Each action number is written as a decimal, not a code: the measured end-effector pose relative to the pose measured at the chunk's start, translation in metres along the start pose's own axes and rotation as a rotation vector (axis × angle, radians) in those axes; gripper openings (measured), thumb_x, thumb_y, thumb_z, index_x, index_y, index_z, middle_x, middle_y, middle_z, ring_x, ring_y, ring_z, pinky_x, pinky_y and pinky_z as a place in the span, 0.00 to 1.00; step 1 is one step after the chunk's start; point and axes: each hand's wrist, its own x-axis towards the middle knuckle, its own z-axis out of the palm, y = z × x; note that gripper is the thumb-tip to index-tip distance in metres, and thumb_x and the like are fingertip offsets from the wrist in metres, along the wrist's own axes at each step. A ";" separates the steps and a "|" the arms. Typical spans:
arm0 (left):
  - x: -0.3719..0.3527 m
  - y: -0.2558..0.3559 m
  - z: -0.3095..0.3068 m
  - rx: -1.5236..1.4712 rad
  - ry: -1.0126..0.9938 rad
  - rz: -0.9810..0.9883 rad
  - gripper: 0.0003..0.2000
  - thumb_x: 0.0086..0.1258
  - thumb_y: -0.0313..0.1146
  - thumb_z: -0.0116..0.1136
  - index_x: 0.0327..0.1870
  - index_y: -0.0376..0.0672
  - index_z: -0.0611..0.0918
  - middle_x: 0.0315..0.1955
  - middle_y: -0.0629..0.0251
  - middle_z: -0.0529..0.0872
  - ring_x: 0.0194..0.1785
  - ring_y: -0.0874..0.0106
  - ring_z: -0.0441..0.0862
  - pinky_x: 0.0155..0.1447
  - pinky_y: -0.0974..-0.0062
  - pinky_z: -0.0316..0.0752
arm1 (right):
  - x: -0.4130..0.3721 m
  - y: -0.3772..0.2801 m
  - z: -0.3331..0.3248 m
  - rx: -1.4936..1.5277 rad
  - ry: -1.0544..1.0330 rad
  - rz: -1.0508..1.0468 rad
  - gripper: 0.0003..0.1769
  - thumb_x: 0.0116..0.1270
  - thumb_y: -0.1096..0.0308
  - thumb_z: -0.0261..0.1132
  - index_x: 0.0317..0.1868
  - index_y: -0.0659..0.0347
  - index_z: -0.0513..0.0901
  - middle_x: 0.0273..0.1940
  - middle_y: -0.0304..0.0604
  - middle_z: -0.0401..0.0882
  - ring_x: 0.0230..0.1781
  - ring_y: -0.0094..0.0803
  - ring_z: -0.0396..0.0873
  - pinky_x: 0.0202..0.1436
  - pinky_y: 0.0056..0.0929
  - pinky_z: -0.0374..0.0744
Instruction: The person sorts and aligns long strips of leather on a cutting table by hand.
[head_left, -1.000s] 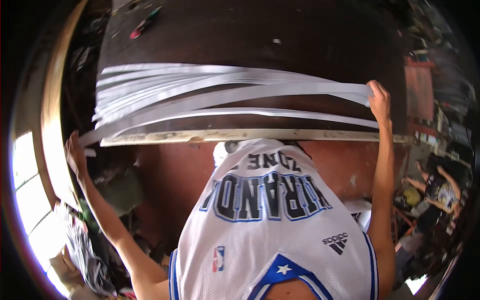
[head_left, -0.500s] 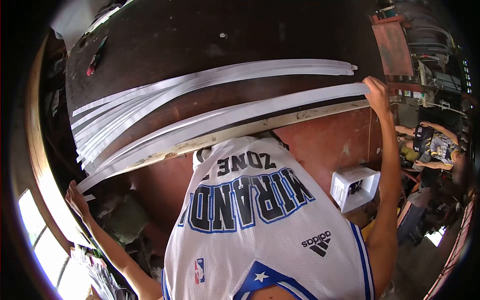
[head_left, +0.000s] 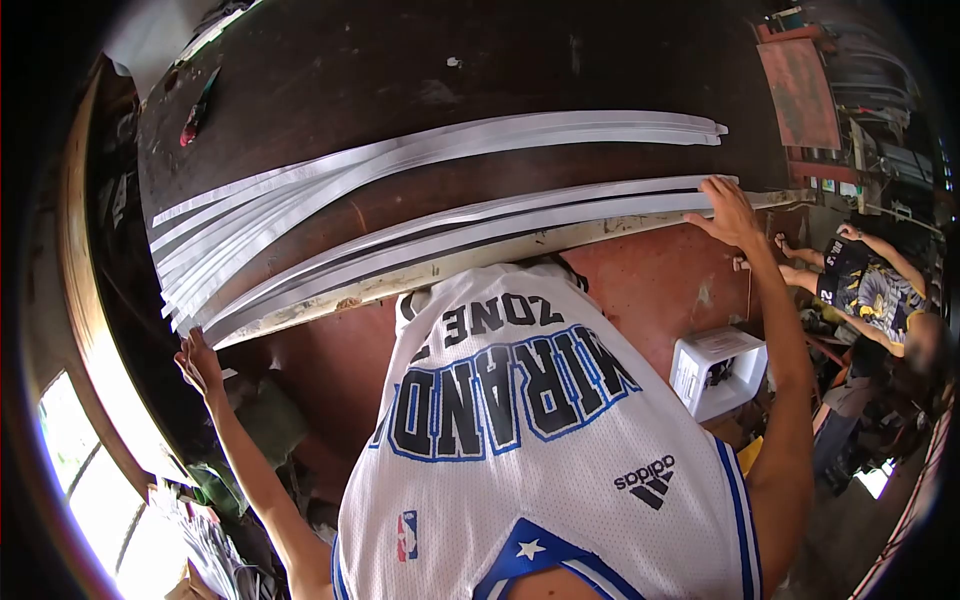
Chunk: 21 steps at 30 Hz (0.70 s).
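Long thin white strips lie across the dark table in two groups. Several overlap in the farther group (head_left: 440, 137), their left ends fanned out. Nearer my body, the front strips (head_left: 480, 228) run along the table's pale edge (head_left: 590, 236), with a narrow dark gap between them. My right hand (head_left: 730, 213) is at their right ends, thumb and fingers apart, fingertips on or just over the strips. By their left ends is my left hand (head_left: 200, 366), its fingers apart and reaching up to the table corner; whether it touches them is hard to tell.
A red-handled tool (head_left: 190, 128) lies at the table's far left. Below the table edge on the right stands a white plastic basket (head_left: 716, 375) with dark items inside. Another person (head_left: 870, 290) sits at the far right. Bundled strips (head_left: 215, 550) are at the bottom left.
The front strip, held up between both hands before, now lies along the table edge. My right hand has opened and moved slightly left and down; my left hand has moved right and up.
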 end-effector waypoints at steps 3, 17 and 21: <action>-0.004 -0.001 0.010 0.002 0.030 0.003 0.08 0.72 0.26 0.50 0.48 0.48 0.79 0.42 0.68 0.88 0.50 0.67 0.82 0.54 0.64 0.69 | 0.003 0.001 0.007 0.028 0.004 0.000 0.34 0.65 0.41 0.66 0.52 0.68 0.75 0.55 0.60 0.75 0.62 0.58 0.71 0.69 0.51 0.68; -0.012 0.032 -0.008 -0.028 -0.050 0.012 0.07 0.71 0.29 0.50 0.47 0.47 0.78 0.43 0.65 0.87 0.51 0.62 0.83 0.60 0.56 0.67 | -0.001 0.018 0.062 0.022 0.258 0.050 0.18 0.73 0.57 0.60 0.50 0.64 0.75 0.48 0.53 0.74 0.50 0.55 0.74 0.56 0.50 0.71; -0.019 0.026 0.017 -0.103 -0.100 0.053 0.09 0.67 0.30 0.60 0.46 0.46 0.77 0.40 0.64 0.84 0.52 0.61 0.81 0.55 0.57 0.66 | -0.013 0.026 0.058 0.134 0.322 0.077 0.17 0.68 0.61 0.67 0.52 0.60 0.75 0.51 0.52 0.77 0.51 0.58 0.76 0.55 0.50 0.73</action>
